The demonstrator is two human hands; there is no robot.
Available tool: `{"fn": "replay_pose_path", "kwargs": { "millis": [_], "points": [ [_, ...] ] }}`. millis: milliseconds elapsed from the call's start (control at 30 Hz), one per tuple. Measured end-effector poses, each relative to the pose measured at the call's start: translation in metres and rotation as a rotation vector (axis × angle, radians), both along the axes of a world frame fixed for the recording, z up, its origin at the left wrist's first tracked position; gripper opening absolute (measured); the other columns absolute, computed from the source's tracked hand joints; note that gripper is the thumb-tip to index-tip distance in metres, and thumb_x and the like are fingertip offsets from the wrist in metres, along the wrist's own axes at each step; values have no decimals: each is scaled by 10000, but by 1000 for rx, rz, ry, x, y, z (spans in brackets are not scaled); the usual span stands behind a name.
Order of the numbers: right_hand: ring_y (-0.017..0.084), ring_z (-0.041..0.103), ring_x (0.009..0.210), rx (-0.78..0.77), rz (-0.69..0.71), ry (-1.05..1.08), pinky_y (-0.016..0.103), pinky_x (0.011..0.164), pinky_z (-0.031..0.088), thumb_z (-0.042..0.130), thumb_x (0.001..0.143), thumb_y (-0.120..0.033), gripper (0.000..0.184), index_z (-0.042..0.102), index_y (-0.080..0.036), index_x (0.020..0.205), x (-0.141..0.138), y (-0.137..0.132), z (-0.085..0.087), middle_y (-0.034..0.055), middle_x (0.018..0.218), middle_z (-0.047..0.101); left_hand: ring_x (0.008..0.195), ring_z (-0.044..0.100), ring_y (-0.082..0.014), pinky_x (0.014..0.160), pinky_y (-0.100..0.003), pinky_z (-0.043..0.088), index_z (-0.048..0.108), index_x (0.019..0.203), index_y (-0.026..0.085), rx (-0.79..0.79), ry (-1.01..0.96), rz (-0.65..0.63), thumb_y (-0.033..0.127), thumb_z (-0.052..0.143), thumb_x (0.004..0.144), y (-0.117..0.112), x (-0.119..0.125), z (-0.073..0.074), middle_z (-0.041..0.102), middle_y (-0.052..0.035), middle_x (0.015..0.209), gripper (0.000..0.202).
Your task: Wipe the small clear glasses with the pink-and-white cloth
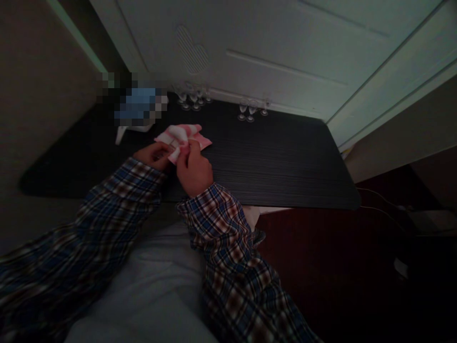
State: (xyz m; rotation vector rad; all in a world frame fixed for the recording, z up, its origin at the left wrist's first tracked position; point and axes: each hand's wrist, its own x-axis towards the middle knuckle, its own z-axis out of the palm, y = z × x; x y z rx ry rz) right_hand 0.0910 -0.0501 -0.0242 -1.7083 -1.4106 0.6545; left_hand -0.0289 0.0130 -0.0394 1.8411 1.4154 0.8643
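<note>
Over the front left part of the black table, my hands are close together at a pink-and-white cloth (185, 132). My right hand (195, 169) is closed, its thumb and fingers pinching the bunched cloth. On the cloth's left side, my left hand (155, 156) is also closed, with a clear, glassy edge by its fingertips. It looks like a small glass, mostly hidden by the cloth and fingers. Beyond them, several small stemmed glasses (194, 99) stand upright at the table's back edge. Three more stemmed glasses (250, 110) stand to their right.
The black table (278, 157) runs along a white panelled door or wall (271, 43). At its back left sits a pale object with a blurred-out blue top (139, 107). Thin cables (380, 206) lie at the right, above a dark red floor (303, 257).
</note>
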Motion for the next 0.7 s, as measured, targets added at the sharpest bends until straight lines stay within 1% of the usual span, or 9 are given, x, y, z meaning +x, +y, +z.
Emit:
{"fn": "replay_pose_path", "kwargs": {
  "millis": [233, 433, 600, 700],
  "points": [
    [263, 661, 862, -16, 2, -17, 497, 815, 505, 271, 957, -424, 422, 372, -180, 1287, 0, 0, 3, 90, 887, 631, 592, 511, -104, 545, -190, 405, 623, 876, 131, 19, 10, 16, 515, 572, 661, 5, -4, -7, 576, -4, 701, 443],
    [246, 667, 823, 4, -11, -53, 467, 800, 518, 266, 957, -417, 410, 383, -187, 1277, 0, -1, 3, 92, 891, 649, 528, 480, -93, 504, -187, 381, 605, 856, 152, -1, -24, 18, 552, 573, 654, 4, -2, -8, 538, 18, 630, 450],
    [232, 670, 811, -6, -22, -99, 424, 778, 534, 242, 958, -406, 393, 384, -201, 1261, -1, -2, 6, 75, 915, 667, 633, 506, -106, 567, -193, 378, 606, 825, 148, 58, -25, -8, 533, 554, 661, 9, -2, -12, 581, -7, 726, 422],
    [224, 672, 798, 4, -27, -114, 411, 764, 538, 225, 958, -415, 392, 379, -217, 1260, -1, -3, 6, 62, 912, 675, 631, 509, -115, 569, -204, 389, 618, 846, 148, 58, -13, -34, 545, 554, 657, 12, -5, -16, 581, -8, 729, 445]
  ]
}}
